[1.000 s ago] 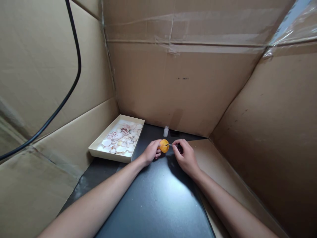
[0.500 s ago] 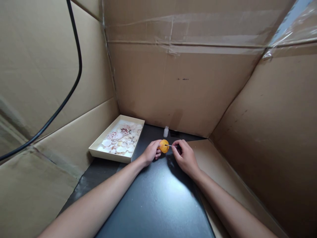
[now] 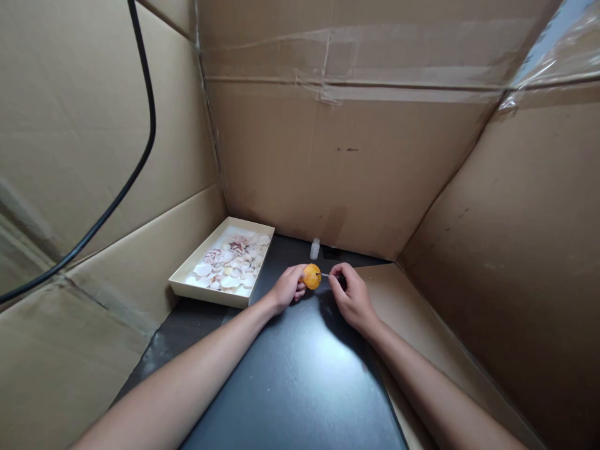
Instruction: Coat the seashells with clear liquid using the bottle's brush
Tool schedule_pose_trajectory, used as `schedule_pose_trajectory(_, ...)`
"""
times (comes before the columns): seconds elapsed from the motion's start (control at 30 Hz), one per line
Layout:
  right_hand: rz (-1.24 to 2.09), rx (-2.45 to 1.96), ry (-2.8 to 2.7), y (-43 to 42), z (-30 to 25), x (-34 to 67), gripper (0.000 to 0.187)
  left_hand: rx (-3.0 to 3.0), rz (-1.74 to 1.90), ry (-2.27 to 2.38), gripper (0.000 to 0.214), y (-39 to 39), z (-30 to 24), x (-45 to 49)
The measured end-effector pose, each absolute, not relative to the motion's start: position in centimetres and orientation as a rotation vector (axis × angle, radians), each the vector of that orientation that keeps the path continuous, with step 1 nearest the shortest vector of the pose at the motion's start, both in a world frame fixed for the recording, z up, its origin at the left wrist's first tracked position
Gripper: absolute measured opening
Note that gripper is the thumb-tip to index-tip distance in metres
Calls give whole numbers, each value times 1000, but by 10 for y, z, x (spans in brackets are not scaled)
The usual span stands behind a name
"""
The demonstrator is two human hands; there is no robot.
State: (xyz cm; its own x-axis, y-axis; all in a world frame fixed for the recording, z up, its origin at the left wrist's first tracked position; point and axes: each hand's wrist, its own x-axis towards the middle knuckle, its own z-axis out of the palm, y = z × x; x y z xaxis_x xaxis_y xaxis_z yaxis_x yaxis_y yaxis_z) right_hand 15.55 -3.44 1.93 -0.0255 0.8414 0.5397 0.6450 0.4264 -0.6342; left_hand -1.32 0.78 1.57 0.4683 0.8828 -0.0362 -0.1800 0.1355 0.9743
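My left hand (image 3: 285,289) pinches an orange scallop shell (image 3: 311,276) and holds it just above the black table top (image 3: 300,375). My right hand (image 3: 352,296) is closed on a thin small brush (image 3: 324,275), whose tip touches the right edge of the shell. A small clear bottle (image 3: 315,249) stands just behind the shell, near the back cardboard wall.
A cream tray (image 3: 206,294) with several pale and speckled shells lies at the left of the table. Cardboard walls (image 3: 356,162) close in the back, left and right. A black cable (image 3: 140,137) hangs across the left wall.
The brush tip has shifted slightly on the shell; both hands stay in nearly the same place.
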Motion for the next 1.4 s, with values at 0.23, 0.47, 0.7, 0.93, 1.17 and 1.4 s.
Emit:
schedule_pose_trajectory(0.23,298,-1275,-1730,-35,21,155,14,1187,890,738,17,8,15,-13)
schedule_pose_trajectory(0.47,326,-1231,-1760,-39,22,150,14,1162,881,759,16,8,16,-13)
schedule_pose_trajectory(0.7,255,-1389,-1811,-37,17,152,12,1166,881,758,16,7,16,-13)
schedule_pose_trajectory(0.93,265,-1320,-1776,-39,21,150,13,1159,875,740,16,7,18,-13)
schedule_pose_trajectory(1.17,217,-1416,-1730,-36,19,154,15,1171,855,725,8,6,20,-13)
schedule_pose_trajectory(1.4,260,-1353,-1781,-39,20,151,16,1155,875,729,10,5,20,-13)
